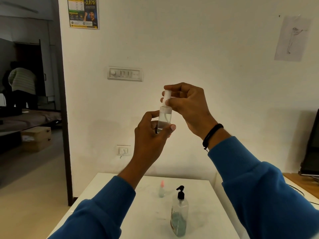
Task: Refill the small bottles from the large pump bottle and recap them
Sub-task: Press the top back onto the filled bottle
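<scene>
**Small clear bottle held aloft in both hands above white table**

Surface and room: A white rectangular table (110, 200) stands against a plain white wall. On the wall are a white switch panel (124, 74), a lower white socket plate (123, 150), a yellow and dark printed poster (83, 12) at top left and a pale pencil sketch on paper (291, 38) at top right. A dark doorway on the left opens onto another room, where a person in a pale striped top (22, 80) stands facing away. A dark screen (311, 145) rests on a wooden surface at the right edge.

Position and grip: The small clear plastic bottle (164, 120) is held upright in the air, well above the table and in front of the wall. The left hand (151, 133) grips its lower body, thumb across the front and fingers curled behind. The right hand (188, 102), a black band at the wrist, pinches the white cylindrical cap (166, 98) at the bottle's top between thumb and fingers. Both sleeves are blue.

Appearance: The bottle is transparent, with clear liquid filling part of it and a thin tube visible inside.

On the table: a large clear pump bottle with black pump head (179, 216) holds greenish liquid low down. Near it, further back, stands a small blurred bottle with a pink cap (161, 189).
</scene>
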Tool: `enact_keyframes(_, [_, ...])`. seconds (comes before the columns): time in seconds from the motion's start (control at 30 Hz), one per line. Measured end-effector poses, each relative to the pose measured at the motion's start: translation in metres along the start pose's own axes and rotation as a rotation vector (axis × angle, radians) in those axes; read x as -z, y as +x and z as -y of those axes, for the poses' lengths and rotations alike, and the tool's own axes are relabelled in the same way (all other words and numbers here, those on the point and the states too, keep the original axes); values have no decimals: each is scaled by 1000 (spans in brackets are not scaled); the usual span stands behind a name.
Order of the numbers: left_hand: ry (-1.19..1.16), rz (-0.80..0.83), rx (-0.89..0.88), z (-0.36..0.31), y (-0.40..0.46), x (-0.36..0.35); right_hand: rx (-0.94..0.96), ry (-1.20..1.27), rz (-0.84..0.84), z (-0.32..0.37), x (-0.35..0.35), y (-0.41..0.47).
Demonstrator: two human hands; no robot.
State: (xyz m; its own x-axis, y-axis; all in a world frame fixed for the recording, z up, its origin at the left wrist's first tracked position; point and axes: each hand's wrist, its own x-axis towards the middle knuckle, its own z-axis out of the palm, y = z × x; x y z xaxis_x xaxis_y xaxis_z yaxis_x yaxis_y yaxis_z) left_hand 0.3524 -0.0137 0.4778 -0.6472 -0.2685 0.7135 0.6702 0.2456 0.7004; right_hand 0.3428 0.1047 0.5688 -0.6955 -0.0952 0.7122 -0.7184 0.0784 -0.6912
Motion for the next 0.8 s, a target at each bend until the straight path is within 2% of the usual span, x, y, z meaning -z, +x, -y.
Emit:
enact_keyframes(0.07, [7,-1,-3,1,0,1,-8,29,17,3,2,-1])
enact_keyframes(0.23, [5,5,2,4,-4,2,54,-185,-52,1,-1,0])
enact_keyframes(0.37, [5,10,15,3,-7,-1,35,-229,-75,-4,-3,0])
enact_keyframes(0.57, [-23,3,42,3,-5,4,-36,56,88,-2,1,-3])
enact_keyframes(0.8, [-29,10,52,5,-7,6,39,-68,71,0,-1,-5])
